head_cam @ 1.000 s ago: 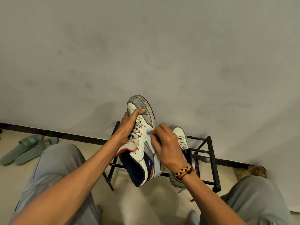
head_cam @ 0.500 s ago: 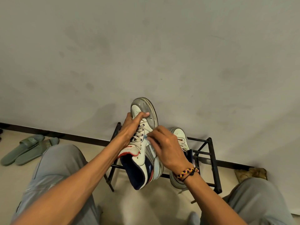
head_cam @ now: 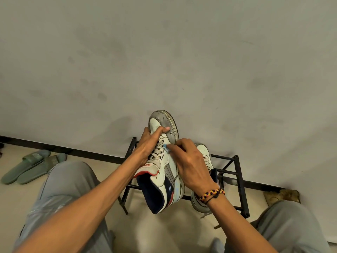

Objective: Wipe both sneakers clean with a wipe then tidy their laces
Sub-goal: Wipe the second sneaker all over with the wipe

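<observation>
both hands (head_cam: pixel 145 148) curled round sneaker (head_cam: pixel 164 172).

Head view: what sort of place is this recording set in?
Probably a home entryway or hallway corner: a black metal shoe rack against a plain wall, a second sneaker on the rack, and green slides on the floor.

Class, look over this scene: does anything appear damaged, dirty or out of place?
The toe rim of the held sneaker looks grey and scuffed. The second sneaker sits on the black rack, a lace end dangling below its heel. Nothing looks spilled or broken.
</observation>
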